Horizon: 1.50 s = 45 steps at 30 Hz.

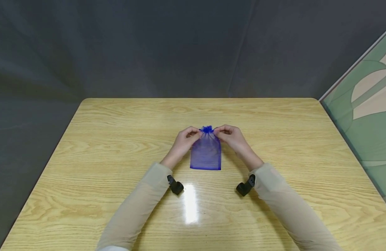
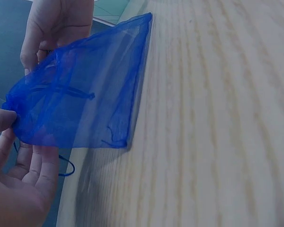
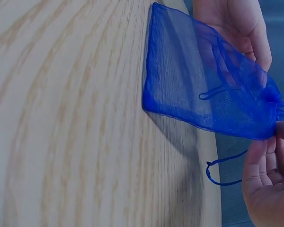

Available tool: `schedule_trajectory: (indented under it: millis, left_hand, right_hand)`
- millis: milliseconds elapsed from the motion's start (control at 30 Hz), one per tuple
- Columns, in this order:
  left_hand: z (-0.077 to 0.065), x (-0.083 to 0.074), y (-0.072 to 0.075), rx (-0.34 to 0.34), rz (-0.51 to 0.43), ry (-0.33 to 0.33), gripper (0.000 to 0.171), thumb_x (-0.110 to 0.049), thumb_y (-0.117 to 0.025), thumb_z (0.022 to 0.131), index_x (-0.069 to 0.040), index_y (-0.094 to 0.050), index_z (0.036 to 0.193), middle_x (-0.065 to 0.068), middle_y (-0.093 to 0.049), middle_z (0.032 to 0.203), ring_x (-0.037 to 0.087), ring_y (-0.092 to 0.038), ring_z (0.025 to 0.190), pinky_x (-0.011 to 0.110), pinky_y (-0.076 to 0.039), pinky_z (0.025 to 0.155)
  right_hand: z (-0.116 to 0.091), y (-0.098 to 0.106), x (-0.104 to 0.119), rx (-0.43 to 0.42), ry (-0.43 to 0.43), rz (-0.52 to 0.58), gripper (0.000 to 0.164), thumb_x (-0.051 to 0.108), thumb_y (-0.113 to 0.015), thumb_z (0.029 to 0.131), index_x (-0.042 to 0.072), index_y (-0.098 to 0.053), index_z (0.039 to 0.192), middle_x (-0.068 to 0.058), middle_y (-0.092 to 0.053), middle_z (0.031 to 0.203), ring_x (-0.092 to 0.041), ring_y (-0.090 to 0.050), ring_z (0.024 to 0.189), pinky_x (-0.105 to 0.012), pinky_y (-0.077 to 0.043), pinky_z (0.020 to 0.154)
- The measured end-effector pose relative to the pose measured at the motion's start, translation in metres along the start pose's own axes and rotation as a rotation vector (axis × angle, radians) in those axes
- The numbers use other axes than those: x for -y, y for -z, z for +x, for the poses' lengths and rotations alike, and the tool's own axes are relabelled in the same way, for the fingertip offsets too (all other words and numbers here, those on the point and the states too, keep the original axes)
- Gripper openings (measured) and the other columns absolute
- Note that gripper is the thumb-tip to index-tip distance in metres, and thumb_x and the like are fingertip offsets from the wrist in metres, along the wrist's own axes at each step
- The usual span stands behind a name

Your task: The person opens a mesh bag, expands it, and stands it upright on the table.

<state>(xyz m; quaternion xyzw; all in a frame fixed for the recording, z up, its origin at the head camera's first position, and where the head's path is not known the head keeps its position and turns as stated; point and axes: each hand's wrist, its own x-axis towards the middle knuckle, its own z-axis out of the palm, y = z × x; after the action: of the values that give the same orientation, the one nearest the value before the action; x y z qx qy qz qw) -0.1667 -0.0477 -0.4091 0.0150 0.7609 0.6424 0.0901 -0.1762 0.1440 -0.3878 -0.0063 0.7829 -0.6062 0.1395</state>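
A sheer blue drawstring pouch (image 1: 206, 153) is held between both hands, its neck gathered into a ruffle at the top. My left hand (image 1: 186, 142) pinches the left side of the neck between thumb and fingers. Opposite it, my right hand (image 1: 234, 140) pinches the right side the same way. In the left wrist view the pouch (image 2: 99, 90) slants up from the wood, its bottom edge low by the surface. A loop of drawstring (image 3: 222, 175) hangs below the right hand's fingers in the right wrist view. Through the mesh only string and the background show.
The wood-grain table (image 1: 117, 139) spreads around the hands, with a bright light reflection in front of the pouch. A black wrist camera (image 1: 176, 187) sits on the left sleeve, another camera (image 1: 244, 187) on the right. Behind stands a dark curtain (image 1: 193, 48); a green patterned panel (image 1: 368, 115) is at right.
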Motion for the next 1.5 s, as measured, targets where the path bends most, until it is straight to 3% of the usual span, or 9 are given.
schedule_trajectory:
  millis: [400,833,1200,1500]
  left_hand:
    - [0.000,-0.003,0.002,-0.005,-0.001,-0.011,0.019,-0.019,-0.058,0.095,-0.004,-0.064,0.106,0.001,-0.060,0.095,0.009,-0.051,0.080,0.019,-0.044,0.069]
    - [-0.001,-0.001,0.007,-0.003,-0.056,0.043,0.019,-0.018,-0.056,0.097,-0.003,-0.062,0.108,0.000,-0.059,0.093,0.009,-0.055,0.078,0.022,-0.052,0.069]
    - [-0.003,-0.002,0.006,0.013,-0.033,0.038,0.027,-0.023,-0.057,0.097,-0.004,-0.061,0.117,0.009,-0.063,0.105,0.011,-0.057,0.086,0.022,-0.053,0.071]
    - [-0.002,-0.001,0.006,-0.017,-0.023,0.033,0.026,-0.023,-0.058,0.096,-0.004,-0.063,0.112,0.005,-0.063,0.099,0.009,-0.055,0.083,0.019,-0.051,0.069]
  right_hand:
    - [-0.001,0.002,0.003,-0.025,0.034,-0.022,0.023,0.006,-0.054,0.094,-0.010,-0.060,0.110,0.016,-0.061,0.079,0.002,-0.058,0.076,-0.013,-0.052,0.071]
    - [0.001,0.010,-0.003,-0.036,0.013,-0.013,0.025,0.008,-0.053,0.096,-0.008,-0.059,0.113,0.017,-0.061,0.082,0.002,-0.058,0.078,-0.017,-0.054,0.075]
    - [-0.001,0.009,-0.004,-0.016,-0.001,0.008,0.030,0.010,-0.055,0.096,-0.008,-0.056,0.120,0.022,-0.062,0.081,0.005,-0.058,0.079,-0.012,-0.052,0.073]
    - [0.001,0.006,-0.004,-0.020,0.025,0.031,0.020,0.009,-0.062,0.092,-0.004,-0.060,0.107,0.020,-0.063,0.077,0.003,-0.060,0.077,-0.011,-0.053,0.071]
